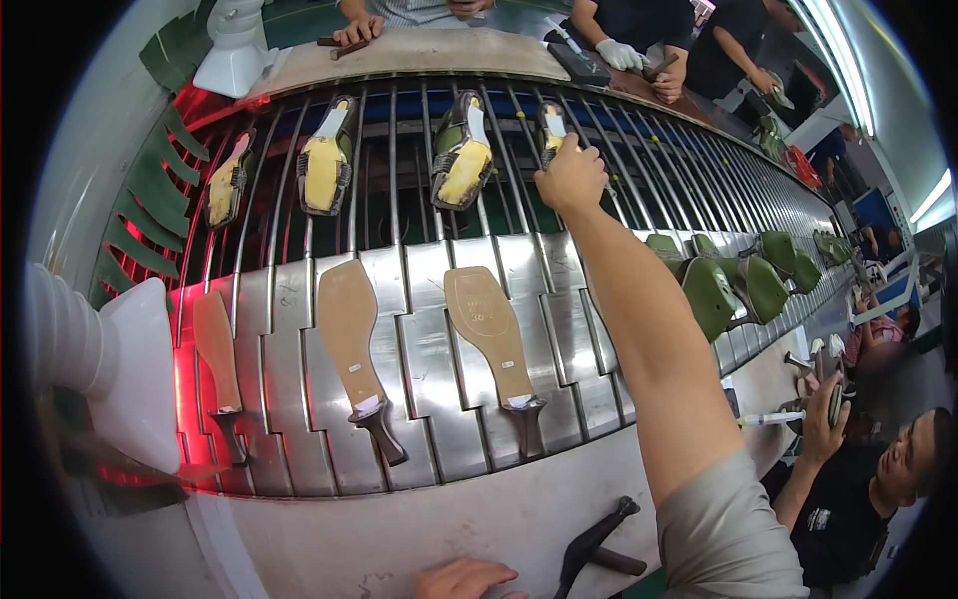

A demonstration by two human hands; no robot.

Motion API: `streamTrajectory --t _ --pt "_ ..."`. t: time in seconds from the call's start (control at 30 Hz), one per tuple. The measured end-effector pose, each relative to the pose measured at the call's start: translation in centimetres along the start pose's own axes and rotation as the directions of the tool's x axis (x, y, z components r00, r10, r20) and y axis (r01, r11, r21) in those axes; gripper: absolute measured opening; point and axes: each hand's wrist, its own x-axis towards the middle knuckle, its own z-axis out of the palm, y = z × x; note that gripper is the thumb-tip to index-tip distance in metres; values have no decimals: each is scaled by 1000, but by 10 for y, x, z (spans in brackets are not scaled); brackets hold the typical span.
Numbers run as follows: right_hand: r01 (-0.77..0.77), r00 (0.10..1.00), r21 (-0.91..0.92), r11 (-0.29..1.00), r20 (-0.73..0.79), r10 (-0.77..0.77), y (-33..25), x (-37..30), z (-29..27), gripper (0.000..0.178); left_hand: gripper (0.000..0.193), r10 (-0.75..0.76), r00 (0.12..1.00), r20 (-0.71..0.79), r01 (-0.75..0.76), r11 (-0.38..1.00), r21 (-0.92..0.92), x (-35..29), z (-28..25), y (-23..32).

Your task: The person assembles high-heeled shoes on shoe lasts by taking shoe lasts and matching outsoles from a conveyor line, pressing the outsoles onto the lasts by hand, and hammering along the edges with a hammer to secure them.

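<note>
My right hand [574, 178], at the end of an outstretched arm, has its fingers closed on an upturned shoe upper [551, 122] on the conveyor's far side. This upper shows a pale strip and a yellowish underside. To its left lies a row of similar uppers: one with green sides [463, 172], another [325, 172], and one in red light [226, 190]. On the near metal plates rest tan soles with dark heels: one [486, 314], another [349, 319], and a third [215, 349]. My left hand [464, 579], partly cut off, rests at the near table edge, fingers apart and holding nothing visible.
A black-headed hammer [589, 549] lies on the near ledge [399, 529]. Green shoe uppers [709, 295] stand on the conveyor to the right. White funnel-shaped ducts [130, 369] flank the left end. Co-workers' hands [624, 55] work across the line, and another person [848, 499] sits at right.
</note>
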Motion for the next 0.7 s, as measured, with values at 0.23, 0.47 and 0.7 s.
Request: streamTrajectory --t 0.23,0.47,0.7 --pt "355 932 -56 933 94 -349 12 -63 -139 67 29 -91 993 -73 83 991 -103 -11 1 -5" --pt "835 519 194 515 32 -854 4 -250 -297 77 76 531 762 -371 -206 742 638 -7 -33 30" --pt "807 173 567 163 36 -984 11 -357 -323 74 81 444 885 -140 -225 670 707 -34 -62 35"
